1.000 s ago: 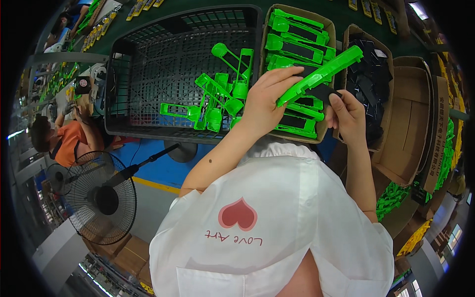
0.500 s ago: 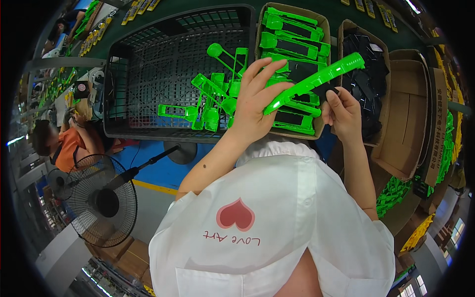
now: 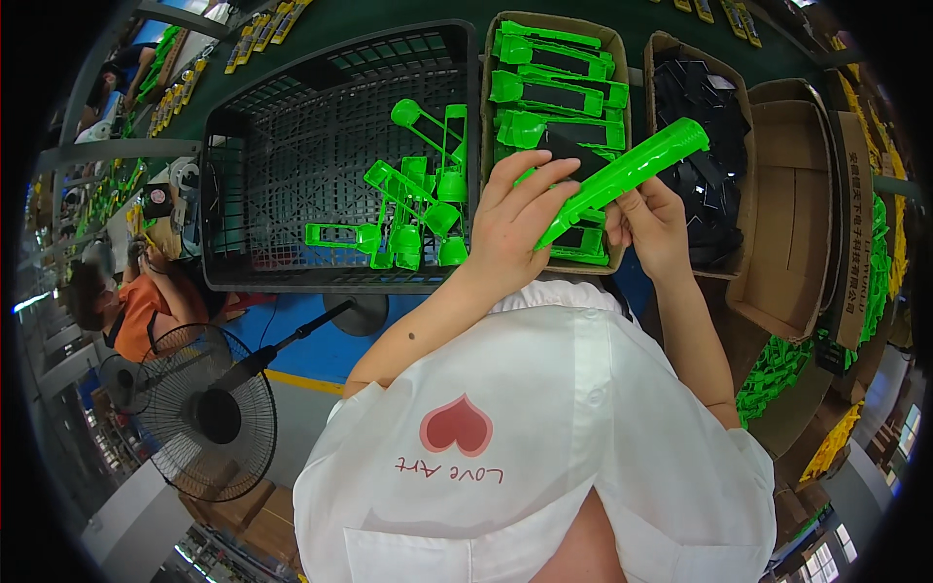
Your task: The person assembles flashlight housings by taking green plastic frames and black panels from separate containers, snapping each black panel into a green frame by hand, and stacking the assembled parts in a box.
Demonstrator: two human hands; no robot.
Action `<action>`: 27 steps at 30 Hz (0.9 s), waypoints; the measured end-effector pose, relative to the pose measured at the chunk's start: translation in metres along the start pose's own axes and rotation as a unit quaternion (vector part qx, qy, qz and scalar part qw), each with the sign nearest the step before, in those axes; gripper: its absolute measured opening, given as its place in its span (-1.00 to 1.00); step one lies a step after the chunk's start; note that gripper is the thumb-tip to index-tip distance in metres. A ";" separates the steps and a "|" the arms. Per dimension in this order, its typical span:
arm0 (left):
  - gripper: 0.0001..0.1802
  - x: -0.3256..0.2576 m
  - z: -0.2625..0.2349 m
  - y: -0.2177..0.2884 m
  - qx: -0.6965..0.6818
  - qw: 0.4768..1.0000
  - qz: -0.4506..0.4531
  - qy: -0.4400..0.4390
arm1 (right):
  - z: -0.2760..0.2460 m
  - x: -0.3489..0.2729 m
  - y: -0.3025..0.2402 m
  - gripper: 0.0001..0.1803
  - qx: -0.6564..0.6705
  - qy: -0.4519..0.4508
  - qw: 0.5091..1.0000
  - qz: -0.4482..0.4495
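Note:
A long bright green plastic piece (image 3: 630, 173) is held up between both hands, slanting up to the right. My left hand (image 3: 515, 222) grips its lower end with the fingers spread over it. My right hand (image 3: 649, 222) pinches it from below near the middle. A small black part (image 3: 571, 150) shows just above my left fingers. Under the hands stands a cardboard box (image 3: 556, 29) filled with green plastic frames (image 3: 554, 92).
A black plastic crate (image 3: 292, 155) on the left holds several green assembled pieces (image 3: 413, 209). Cardboard boxes with black parts (image 3: 705, 146) and an open box (image 3: 797, 204) stand to the right. A floor fan (image 3: 209, 413) and a seated person (image 3: 126, 301) are at lower left.
Both hands have shifted the green piece slightly up and right over the box. My left fingers have spread wider along its lower end.

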State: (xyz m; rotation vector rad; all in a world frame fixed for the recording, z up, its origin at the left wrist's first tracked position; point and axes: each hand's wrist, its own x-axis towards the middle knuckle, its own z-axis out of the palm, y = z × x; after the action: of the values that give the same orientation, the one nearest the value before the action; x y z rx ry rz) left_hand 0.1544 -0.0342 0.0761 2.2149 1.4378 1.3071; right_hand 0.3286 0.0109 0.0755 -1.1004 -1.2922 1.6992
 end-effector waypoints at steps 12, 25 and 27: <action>-0.60 0.005 -0.008 -0.007 0.031 0.999 0.006 -0.011 | 0.004 0.004 -0.004 -0.81 -0.003 -0.012 1.000 -0.005; -0.65 0.001 -0.007 -0.013 0.038 0.998 -0.055 -0.003 | 0.016 0.012 -0.006 -0.80 -0.008 -0.004 0.999 0.037; -0.64 0.000 -0.004 -0.011 0.018 0.996 -0.089 0.004 | 0.016 0.014 -0.002 -0.81 -0.015 -0.015 0.999 0.045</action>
State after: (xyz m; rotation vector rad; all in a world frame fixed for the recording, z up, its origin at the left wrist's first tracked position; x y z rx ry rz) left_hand 0.1448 -0.0299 0.0718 2.0497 1.6316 1.2423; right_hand 0.3084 0.0182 0.0770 -1.1708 -1.3092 1.7744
